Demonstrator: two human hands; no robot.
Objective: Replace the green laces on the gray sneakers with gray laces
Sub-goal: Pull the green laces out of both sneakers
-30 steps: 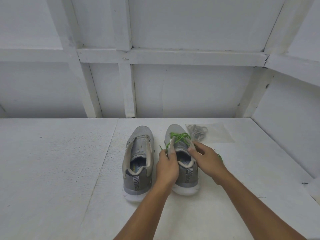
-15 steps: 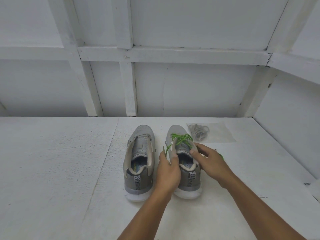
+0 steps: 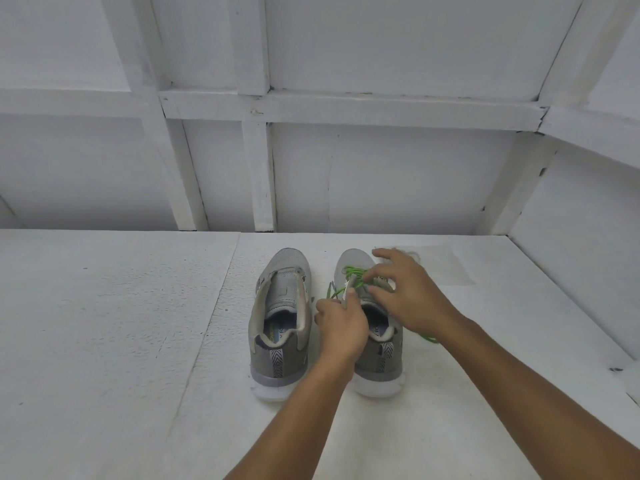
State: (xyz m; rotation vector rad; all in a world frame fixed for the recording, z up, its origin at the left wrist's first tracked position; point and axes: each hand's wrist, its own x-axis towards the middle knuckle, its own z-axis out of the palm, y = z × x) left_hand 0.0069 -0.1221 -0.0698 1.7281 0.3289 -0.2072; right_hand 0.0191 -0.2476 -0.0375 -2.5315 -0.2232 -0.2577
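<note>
Green lace [image 3: 354,271], a thin round cord, is threaded loosely across the eyelets of the right sneaker [image 3: 379,365]. One strand loops out on the shoe's left side and a tail trails on the bench [image 3: 138,323] just to the shoe's right. The left sneaker [image 3: 281,306] stands close beside it with no lace, its tongue and flaps lying open. Both point away from the camera, heels near, in the middle of the bench.

The uppers are gray knit mesh with paler toes, thick white soles and herringbone-woven heel tabs. Print on both insoles is mostly hidden; only "FO" can be read.

The left hand [image 3: 341,323] pinches the raised edge of the right sneaker's tongue between thumb and fingers. The right hand [image 3: 410,292] hovers over the lacing with fingers spread and curved, its thumb at the green cord; whether it grips the cord I cannot tell.

Behind that hand, gray laces [image 3: 414,255] lie bundled on a clear plastic bag [image 3: 450,268], mostly covered. The bench surface is white and pebbled.
</note>
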